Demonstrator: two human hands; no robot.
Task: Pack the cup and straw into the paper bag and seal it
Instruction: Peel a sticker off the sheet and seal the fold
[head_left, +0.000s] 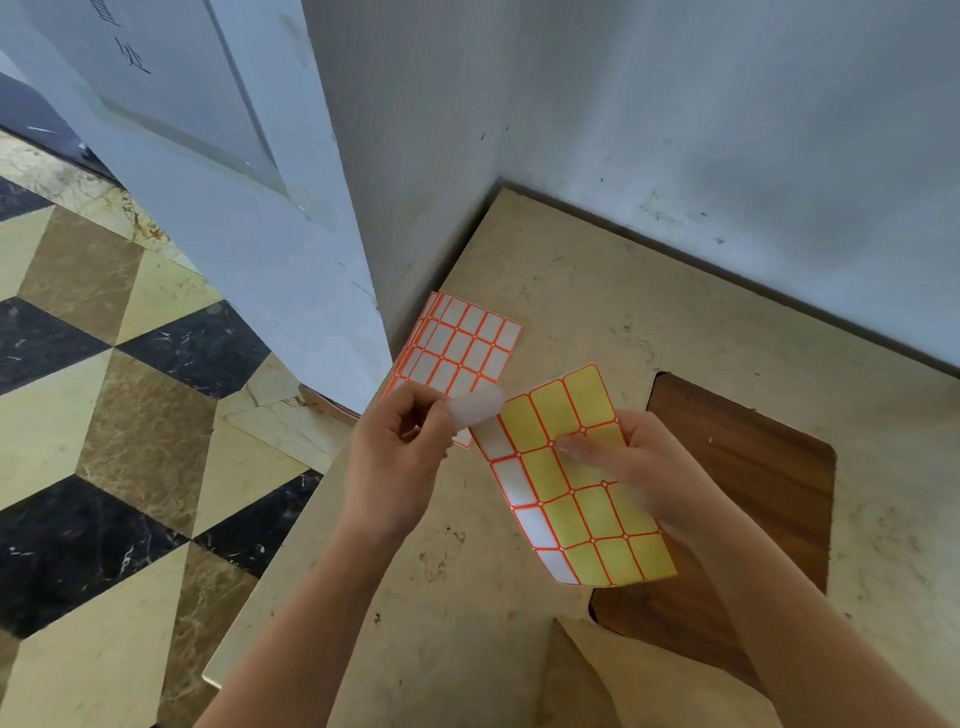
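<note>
sealing step: label being peeled from sheet.
left hand (400, 441) pinches a blurred white label (475, 408) between thumb and fingers; right hand (631, 470) grips the sheet (576, 478), thumb on top, fingers beneath. spare sheets (460, 343) lie flat by the wall corner. cup, straw and bag are not in view. next, likely: carry the label to the bag's fold without curling it. the counter (597, 291) ahead is open; its edge drops off at left.
</note>
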